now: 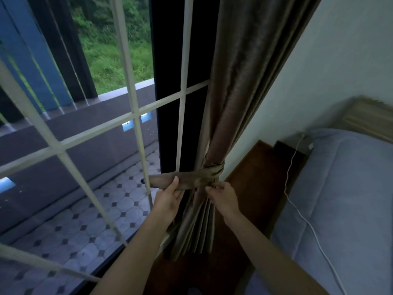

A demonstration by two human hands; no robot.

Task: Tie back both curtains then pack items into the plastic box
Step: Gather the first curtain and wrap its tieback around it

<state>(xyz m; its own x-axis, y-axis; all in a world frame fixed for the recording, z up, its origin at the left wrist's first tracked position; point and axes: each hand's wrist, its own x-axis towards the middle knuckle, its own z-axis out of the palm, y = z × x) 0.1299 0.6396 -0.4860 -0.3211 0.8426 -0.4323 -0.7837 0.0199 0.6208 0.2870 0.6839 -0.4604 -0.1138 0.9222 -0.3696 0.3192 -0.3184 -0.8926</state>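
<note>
At the wrap, left side: the left hand (168,199) pinches the loose end of the tie band (187,180), thumb on top and fingers under it, and holds it out flat towards the window.
Right side of the wrap: the right hand (223,198) has its fingers curled into the band where it crosses itself and pinches the cloth there; its fingertips are partly buried in the folds.
Tie band: wound round the curtain (244,71), touching it all the way and squeezing it into a narrow waist.
Curtain: brown, gathered into one bundle inside the band, with pleats fanning out below the hands.
Beyond the left hand: a white window grille (131,111), with a tiled balcony (85,220) behind the glass.
Beyond the right hand: wooden floor (251,167), a white cable (291,167) and a grey-blue bed (350,188) against the wall (319,71).
Hard to make out: a small dark thing at the band's far tip; the back of the wrap is hidden; the curtain's top is cut off.
</note>
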